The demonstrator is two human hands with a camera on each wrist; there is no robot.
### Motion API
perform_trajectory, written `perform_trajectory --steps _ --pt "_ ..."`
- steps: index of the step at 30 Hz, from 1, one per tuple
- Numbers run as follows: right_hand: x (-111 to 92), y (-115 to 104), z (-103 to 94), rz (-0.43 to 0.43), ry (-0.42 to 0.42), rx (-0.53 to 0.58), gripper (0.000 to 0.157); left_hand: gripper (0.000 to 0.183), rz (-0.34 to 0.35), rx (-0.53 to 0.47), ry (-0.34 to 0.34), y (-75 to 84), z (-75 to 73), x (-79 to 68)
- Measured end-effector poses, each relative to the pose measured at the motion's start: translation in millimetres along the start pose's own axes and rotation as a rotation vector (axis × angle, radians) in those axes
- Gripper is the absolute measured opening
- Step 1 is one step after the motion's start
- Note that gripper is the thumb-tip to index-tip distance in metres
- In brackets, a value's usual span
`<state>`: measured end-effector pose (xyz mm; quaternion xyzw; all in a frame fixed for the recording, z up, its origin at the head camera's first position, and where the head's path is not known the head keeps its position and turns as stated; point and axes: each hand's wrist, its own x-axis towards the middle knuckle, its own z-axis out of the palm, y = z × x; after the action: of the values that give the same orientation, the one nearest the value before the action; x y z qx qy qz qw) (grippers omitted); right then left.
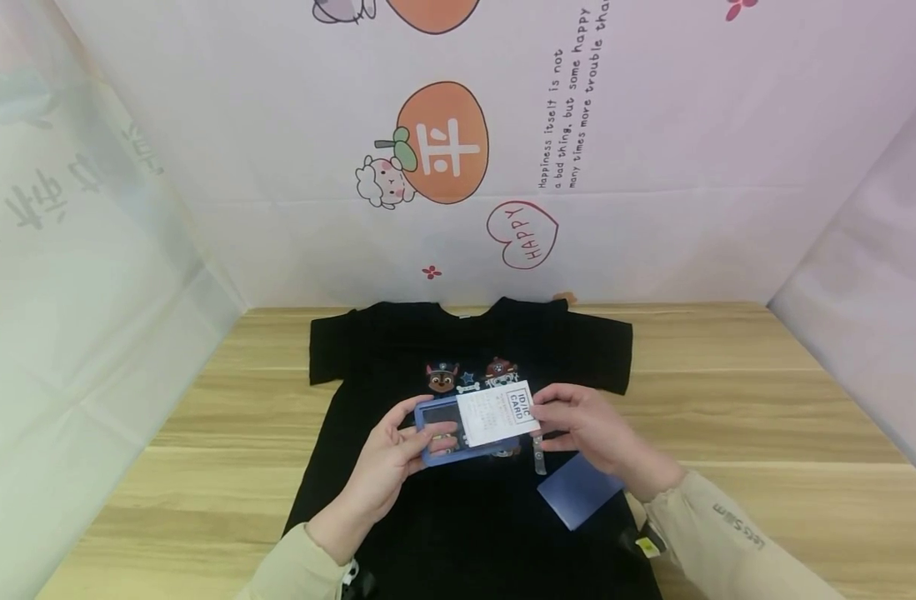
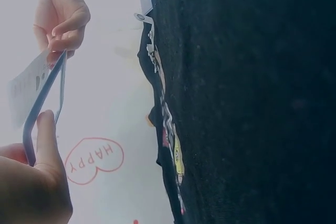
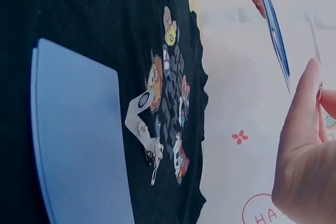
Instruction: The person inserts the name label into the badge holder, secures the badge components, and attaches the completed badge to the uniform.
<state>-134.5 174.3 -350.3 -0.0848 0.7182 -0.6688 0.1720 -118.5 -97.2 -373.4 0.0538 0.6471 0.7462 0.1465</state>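
Observation:
My left hand (image 1: 382, 458) grips the left end of a blue-framed card holder (image 1: 468, 452), its clear window facing up. With thumb and fingers, my right hand (image 1: 588, 427) pinches the right edge of a white insert card (image 1: 495, 417) printed "ID/IC CARD". The card overlaps the right part of the holder in the head view. In the right wrist view, a gap shows between the card (image 3: 315, 38) and the holder (image 3: 273, 24). Both are held above a black T-shirt (image 1: 382, 358). A clear strap with a metal clip (image 3: 142, 121) lies on the shirt's print.
A flat blue folder-like piece (image 1: 578, 493) lies on the shirt below my right hand. The shirt is spread over a wood-grain table (image 1: 728, 383). White printed cloth (image 1: 277, 150) stands behind and at both sides of the table.

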Motion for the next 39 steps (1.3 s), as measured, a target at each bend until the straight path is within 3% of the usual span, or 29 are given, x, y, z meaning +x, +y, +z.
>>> perform_trajectory --steps 12,39 --pt "1 -4 17.2 0.002 0.018 -0.029 0.019 0.046 0.009 0.003 0.024 1.3 3.6 -1.4" --pt "7 -1 42.1 0.016 0.201 -0.071 0.014 0.045 0.024 0.006 0.016 -1.9 5.8 -3.3"
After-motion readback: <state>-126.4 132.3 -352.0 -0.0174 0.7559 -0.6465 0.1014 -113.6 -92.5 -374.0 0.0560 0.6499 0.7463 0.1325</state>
